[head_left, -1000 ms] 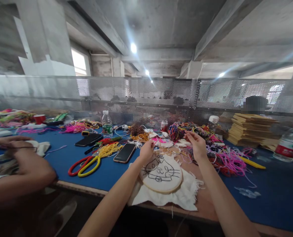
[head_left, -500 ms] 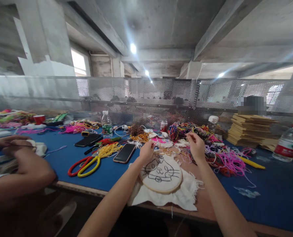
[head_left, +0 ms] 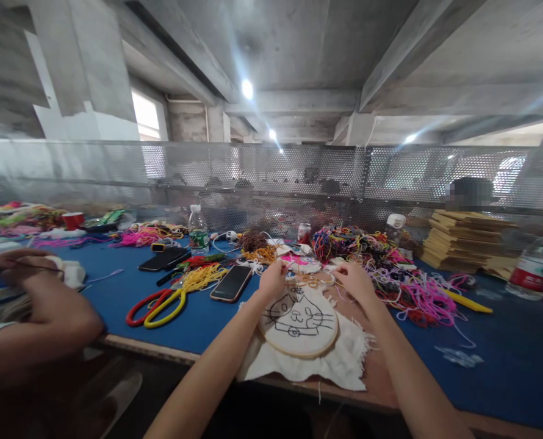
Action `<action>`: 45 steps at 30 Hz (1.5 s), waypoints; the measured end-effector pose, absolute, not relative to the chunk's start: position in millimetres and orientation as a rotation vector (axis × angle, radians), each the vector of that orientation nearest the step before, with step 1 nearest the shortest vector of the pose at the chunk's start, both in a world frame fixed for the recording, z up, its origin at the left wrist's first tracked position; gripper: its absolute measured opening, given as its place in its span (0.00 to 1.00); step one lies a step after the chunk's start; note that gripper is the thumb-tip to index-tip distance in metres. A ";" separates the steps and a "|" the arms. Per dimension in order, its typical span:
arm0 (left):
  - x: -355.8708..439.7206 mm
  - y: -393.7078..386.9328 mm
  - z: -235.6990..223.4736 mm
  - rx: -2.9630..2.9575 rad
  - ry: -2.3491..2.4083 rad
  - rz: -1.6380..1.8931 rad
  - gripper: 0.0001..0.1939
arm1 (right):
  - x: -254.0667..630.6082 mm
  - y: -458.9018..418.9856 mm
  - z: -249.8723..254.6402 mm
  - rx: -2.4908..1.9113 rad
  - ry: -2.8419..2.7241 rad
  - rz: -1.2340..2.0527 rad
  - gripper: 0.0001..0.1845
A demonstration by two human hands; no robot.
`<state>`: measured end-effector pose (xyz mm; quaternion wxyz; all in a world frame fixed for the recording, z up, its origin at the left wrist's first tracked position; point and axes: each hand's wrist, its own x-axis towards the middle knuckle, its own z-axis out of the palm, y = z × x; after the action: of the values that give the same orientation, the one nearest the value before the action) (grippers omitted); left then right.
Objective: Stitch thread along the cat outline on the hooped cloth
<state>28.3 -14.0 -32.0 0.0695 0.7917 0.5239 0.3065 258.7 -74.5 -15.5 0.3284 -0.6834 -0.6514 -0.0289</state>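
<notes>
A round wooden embroidery hoop (head_left: 299, 321) holds white cloth (head_left: 340, 363) stitched with a black cat face. It lies at the near edge of the blue table (head_left: 198, 317). My left hand (head_left: 272, 280) is closed on the hoop's far rim. My right hand (head_left: 354, 281) rests just past the hoop's far right side, fingers pinched, touching loose threads (head_left: 312, 279); what it pinches is too small to name.
Tangled coloured yarn (head_left: 404, 286) lies to the right, yellow and red scissors (head_left: 159, 303) and phones (head_left: 231, 283) to the left. Water bottles (head_left: 198, 230) and stacked wooden boards (head_left: 463, 239) stand behind. Another person's hands (head_left: 38, 292) work at the far left. Mesh screen behind.
My right hand has come down from above the yarn pile to the table beside the hoop. My left hand has stayed on the hoop's rim.
</notes>
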 end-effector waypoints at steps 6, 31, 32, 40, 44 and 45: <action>28.2 -14.6 -31.5 2.407 1.549 0.894 0.12 | 263.6 -72.4 -31.5 -1.840 -1.751 -0.002 0.09; 33.1 -11.2 -34.1 2.634 1.047 0.874 0.13 | 229.8 -72.0 -21.8 -1.341 -1.762 0.181 0.08; 33.4 -10.6 -34.5 2.638 1.038 0.874 0.13 | 229.5 -71.9 -22.2 -1.347 -1.766 0.194 0.08; 33.1 -9.8 -36.1 2.704 0.996 0.872 0.12 | 225.9 -74.5 -21.7 -1.376 -1.826 0.163 0.07; 33.3 -10.9 -34.9 2.717 0.970 0.880 0.12 | 225.8 -74.7 -21.0 -1.382 -1.842 0.146 0.07; 33.4 -11.0 -34.5 2.715 0.980 0.865 0.12 | 226.0 -74.6 -21.1 -1.382 -1.842 0.146 0.07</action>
<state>33.4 -11.0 -34.5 0.0640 0.8992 0.3247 0.2863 226.0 -74.6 -21.1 0.4048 -0.5477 -0.7300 0.0577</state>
